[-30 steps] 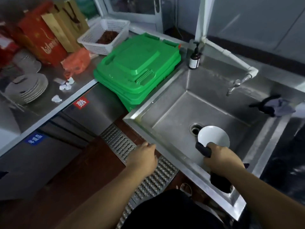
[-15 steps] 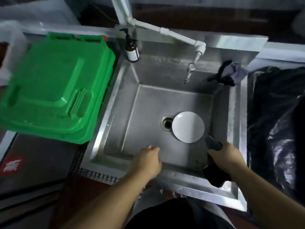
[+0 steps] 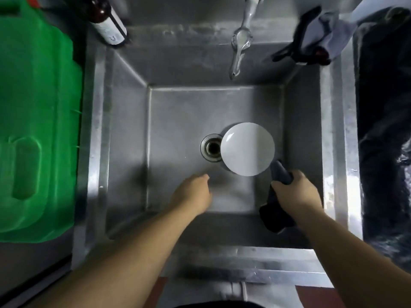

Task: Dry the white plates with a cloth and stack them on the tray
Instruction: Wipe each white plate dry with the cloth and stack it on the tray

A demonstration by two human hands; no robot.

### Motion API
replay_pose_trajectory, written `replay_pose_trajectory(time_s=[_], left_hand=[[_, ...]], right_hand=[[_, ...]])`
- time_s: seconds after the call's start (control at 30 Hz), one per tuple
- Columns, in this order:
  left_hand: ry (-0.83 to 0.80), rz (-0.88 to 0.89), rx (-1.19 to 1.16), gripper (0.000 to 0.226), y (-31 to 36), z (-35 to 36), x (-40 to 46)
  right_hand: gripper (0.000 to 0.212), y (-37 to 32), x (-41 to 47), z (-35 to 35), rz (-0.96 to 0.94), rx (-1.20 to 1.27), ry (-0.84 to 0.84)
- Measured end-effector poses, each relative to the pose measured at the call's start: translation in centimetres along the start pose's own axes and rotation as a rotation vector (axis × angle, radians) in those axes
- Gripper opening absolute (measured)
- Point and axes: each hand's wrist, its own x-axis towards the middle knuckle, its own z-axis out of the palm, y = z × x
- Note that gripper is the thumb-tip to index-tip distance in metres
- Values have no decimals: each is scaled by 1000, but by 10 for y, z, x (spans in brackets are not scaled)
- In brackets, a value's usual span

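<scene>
One white plate (image 3: 247, 149) lies on the floor of the steel sink (image 3: 124, 134), just right of the drain (image 3: 211, 147). My right hand (image 3: 295, 192) is closed around a dark cloth (image 3: 275, 210) whose upper end almost touches the plate's lower right rim. Over the sink floor, lower left of the plate and apart from it, my left hand (image 3: 193, 192) holds nothing, its fingers loosely curled. No tray is in view.
Green plastic lids (image 3: 35, 130) are stacked left of the sink. A brown bottle (image 3: 109, 21) stands at the back left corner. The tap (image 3: 241, 41) hangs over the basin. A grey rag and a black object (image 3: 311, 43) sit on the back right rim. A black bag (image 3: 384, 134) is on the right.
The view has swung from the left counter to straight over the sink. My left hand has moved from the sink's front rim into the basin, toward the plate. My right hand still holds the cloth.
</scene>
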Motion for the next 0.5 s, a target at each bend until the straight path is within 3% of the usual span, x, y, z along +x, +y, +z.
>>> replay_pose_trajectory(time_s=[0.1,0.23,0.5], left_hand=[[18,-7,-42,42,6,16,38],[22,-75,-217,8,21,32,89],[131,-328,-652,16,48,60,158]], right_hand=[[33,8,31,16,42,33,30],[39,21,62,36,88,96,44],[24,40,98,63,149,206,86]])
